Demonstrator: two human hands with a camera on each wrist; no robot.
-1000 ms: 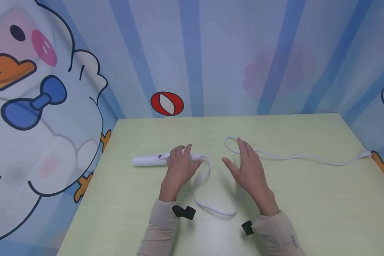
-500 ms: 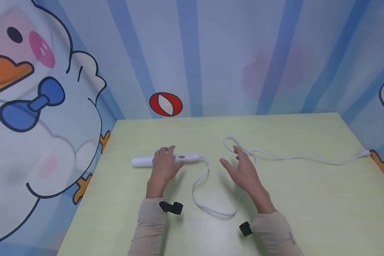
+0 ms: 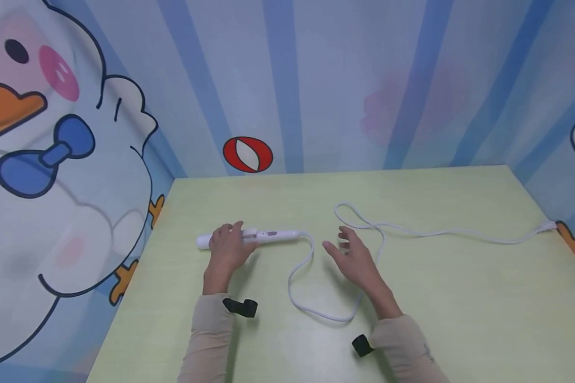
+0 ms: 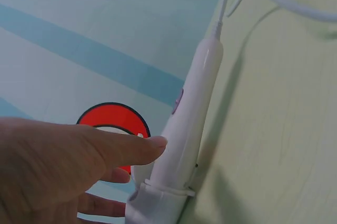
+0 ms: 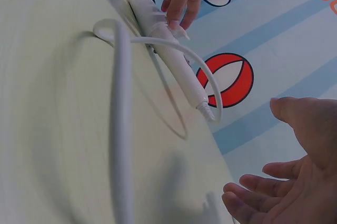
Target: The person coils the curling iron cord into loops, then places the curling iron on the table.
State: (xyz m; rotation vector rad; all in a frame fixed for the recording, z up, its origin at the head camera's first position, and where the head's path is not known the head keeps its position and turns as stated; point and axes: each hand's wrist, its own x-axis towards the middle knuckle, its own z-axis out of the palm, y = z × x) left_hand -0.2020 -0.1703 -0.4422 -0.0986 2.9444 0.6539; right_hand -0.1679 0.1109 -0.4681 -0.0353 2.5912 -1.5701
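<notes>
"Two hands of yours are out over the table (image 3: pixel 436 298); how does the left one stand?"

"My left hand (image 3: pixel 226 252) is over the thicker part of the white wand (image 3: pixel 278 236), toward its left end. The fingers are loose and spread, the thumb straight and pointing at the handle. Whether the fingertips press on it, I cannot tell."

"And where is the wand?"

"Lying crosswise on the table, left of centre. A small button (image 4: pixel 178 101) sits on its handle, and the white cord (image 3: pixel 311 315) leaves from the right end."

"What about your right hand?"

"My right hand (image 3: pixel 356 263) hangs above a stretch of the cord, well apart from the wand, thumb wide of the gently bent fingers."

"Where does the cord run?"

"It bends toward me, passes under my right hand, loops beyond it and stretches right to a white plug (image 3: pixel 546 227) near the table's edge. Behind is a blue-striped wall (image 3: pixel 335 80) with a red-and-white ball (image 3: pixel 247 154) printed on it."
</notes>
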